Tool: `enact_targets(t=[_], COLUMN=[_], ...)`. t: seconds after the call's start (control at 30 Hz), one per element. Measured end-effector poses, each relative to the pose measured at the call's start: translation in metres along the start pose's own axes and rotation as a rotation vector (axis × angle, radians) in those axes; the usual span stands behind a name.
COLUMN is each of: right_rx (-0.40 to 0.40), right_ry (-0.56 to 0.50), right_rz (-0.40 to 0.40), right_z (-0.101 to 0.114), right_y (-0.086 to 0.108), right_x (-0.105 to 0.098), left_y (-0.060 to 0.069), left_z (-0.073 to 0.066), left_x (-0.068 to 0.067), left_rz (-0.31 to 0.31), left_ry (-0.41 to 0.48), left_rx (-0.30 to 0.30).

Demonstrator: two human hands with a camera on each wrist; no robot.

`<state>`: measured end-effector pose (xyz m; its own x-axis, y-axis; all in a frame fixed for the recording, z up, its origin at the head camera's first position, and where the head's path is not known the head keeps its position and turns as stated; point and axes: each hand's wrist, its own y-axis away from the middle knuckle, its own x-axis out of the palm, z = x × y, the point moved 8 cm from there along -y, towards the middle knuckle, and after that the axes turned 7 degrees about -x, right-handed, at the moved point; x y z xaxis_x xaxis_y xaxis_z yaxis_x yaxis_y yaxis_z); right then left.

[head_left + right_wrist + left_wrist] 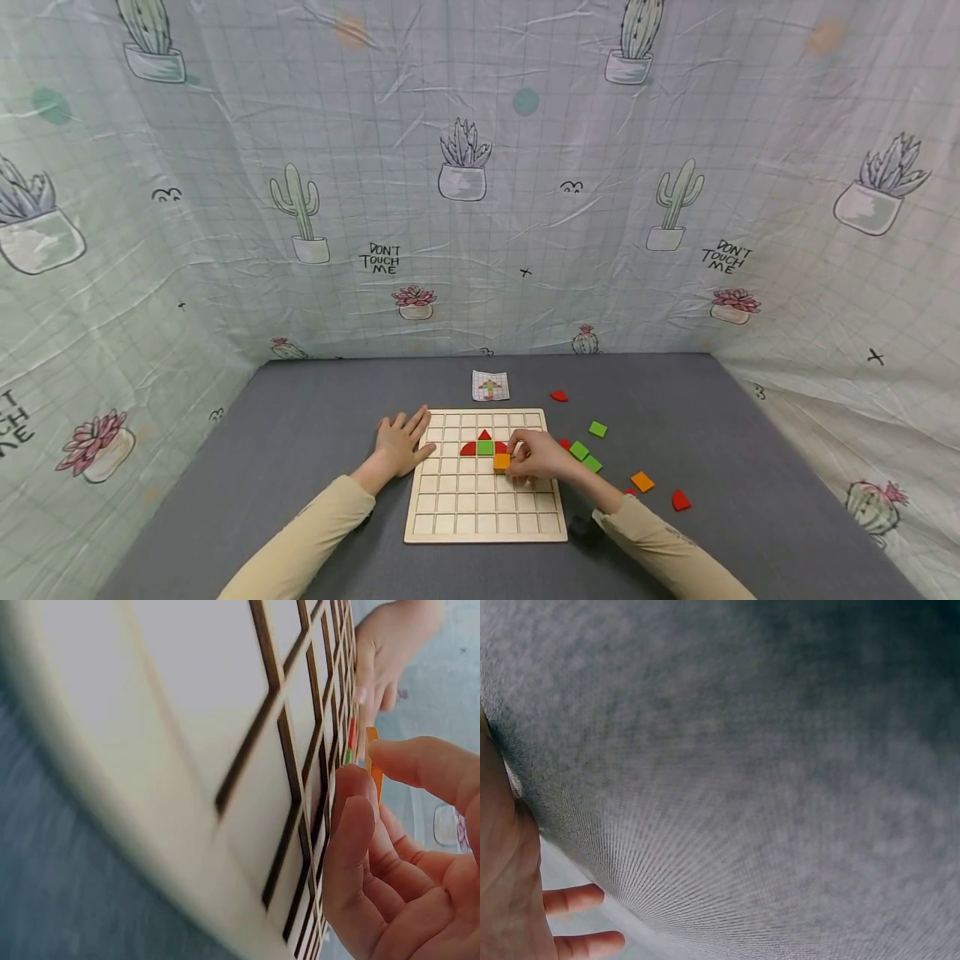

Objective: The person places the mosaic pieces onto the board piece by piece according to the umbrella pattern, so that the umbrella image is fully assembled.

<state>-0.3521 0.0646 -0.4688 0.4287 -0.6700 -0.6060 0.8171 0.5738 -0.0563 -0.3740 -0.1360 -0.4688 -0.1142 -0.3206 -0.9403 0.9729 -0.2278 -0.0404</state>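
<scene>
Beige sleeves (300, 537) lie nearest the camera, with both forearms extended toward a wooden grid board (446, 502) on the gray desk (337, 392). Left grip (397, 444): unclosed, fingers spread, touching the board's left edge; apply light pressure here to prevent sliding. Right grip (542, 458): thumb and forefinger pinching an orange square tile (501, 462) at its right side. The tile appears raised slightly over the board, below and to the right of the seated green square tile (485, 447), which has a red triangle (485, 435) above it and a red quarter-round tile (468, 449) at its left. Verify the intended cell against the pattern card (491, 386); its drawing is too small to read exactly. Square the tile to the cell walls, lower its free edge first, withdraw the fingertips, then press flat. Avoid nudging the partly hidden red tile (500, 447) just beside the fingers.
</scene>
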Motion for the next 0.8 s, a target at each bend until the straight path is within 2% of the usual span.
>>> enact_targets(t=[0.37, 0.47, 0.6, 0.63, 0.67, 0.73, 0.8], right_rx=[0.022, 0.027, 0.042, 0.044, 0.049, 0.054, 0.056], right_ry=[0.049, 0.075, 0.085, 0.08, 0.078, 0.076, 0.069], right_rz=[0.007, -0.005, -0.029, -0.031, -0.033, -0.032, -0.032], right_z=[0.011, 0.014, 0.014, 0.014, 0.014, 0.014, 0.014], right_y=[-0.008, -0.011, -0.015, -0.016, -0.016, -0.018, -0.018], right_x=[0.012, 0.013, 0.015, 0.015, 0.016, 0.017, 0.018], left_y=[-0.001, -0.002, -0.011, -0.014, -0.022, -0.025, -0.026], left_z=[0.0, 0.0, 0.001, 0.002, 0.002, 0.002, 0.002], left_x=[0.002, 0.002, 0.017, 0.023, 0.037, 0.044, 0.044], left_rz=[-0.001, 0.02, 0.054, 0.049, -0.001, -0.01, -0.013], left_ry=[0.007, 0.008, -0.028, -0.045, -0.058, -0.08, -0.075], left_rx=[0.0, -0.008, -0.027, -0.029, -0.019, -0.023, -0.022])
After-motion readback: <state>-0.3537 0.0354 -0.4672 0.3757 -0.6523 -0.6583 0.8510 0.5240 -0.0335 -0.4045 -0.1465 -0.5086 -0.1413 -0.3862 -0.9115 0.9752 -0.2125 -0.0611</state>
